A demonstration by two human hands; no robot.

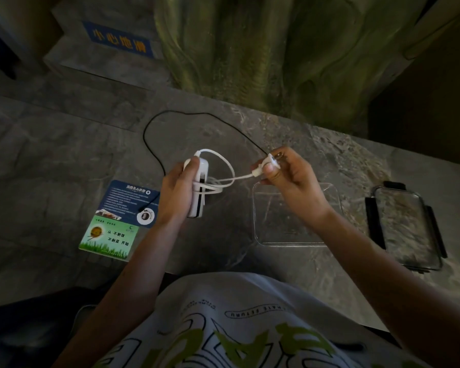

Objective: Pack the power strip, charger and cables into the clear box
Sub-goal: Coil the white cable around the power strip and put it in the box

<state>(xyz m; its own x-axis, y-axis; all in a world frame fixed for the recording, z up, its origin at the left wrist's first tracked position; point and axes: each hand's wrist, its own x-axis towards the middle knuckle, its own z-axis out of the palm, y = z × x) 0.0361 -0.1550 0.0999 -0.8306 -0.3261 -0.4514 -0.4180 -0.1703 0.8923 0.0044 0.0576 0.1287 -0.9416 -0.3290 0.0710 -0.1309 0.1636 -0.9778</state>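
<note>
Plainly the move ahead turns on how the white oblong plastic charger block (pixel 204 171) lies relative to the clear plastic box (pixel 290 244). The block is off the grey stone table (pixel 64 155) in the left hand (pixel 179 189), whose fingers (pixel 193 166) are curled round it with the thumb on its far end. Its long axis runs roughly away from the person, far end tipped a little left. A white cable (pixel 230 168) leaves that far end, arcs over to the right and is looped loosely round the middle of the block. Its free plug end is pinched between thumb and fingertips (pixel 271 170) of the right hand (pixel 284 171), drawn out to the right. The box stands open on the table to the right of the block, directly under the right wrist, with nothing in it that I can make out. So the right hand is the nearer one, yet the load sits in the left, and the block would have to travel right and down. A thin black cable (pixel 146 128) sprawls in a wide loop across the far table, one end at a round white puck (pixel 144 215) on a blue printed card (pixel 128 197) — the other end runs behind the right hand. The clear lid with black clips (pixel 406 227) lies farther right, apart from the box. I judge the cable wrap not yet finished.
</note>
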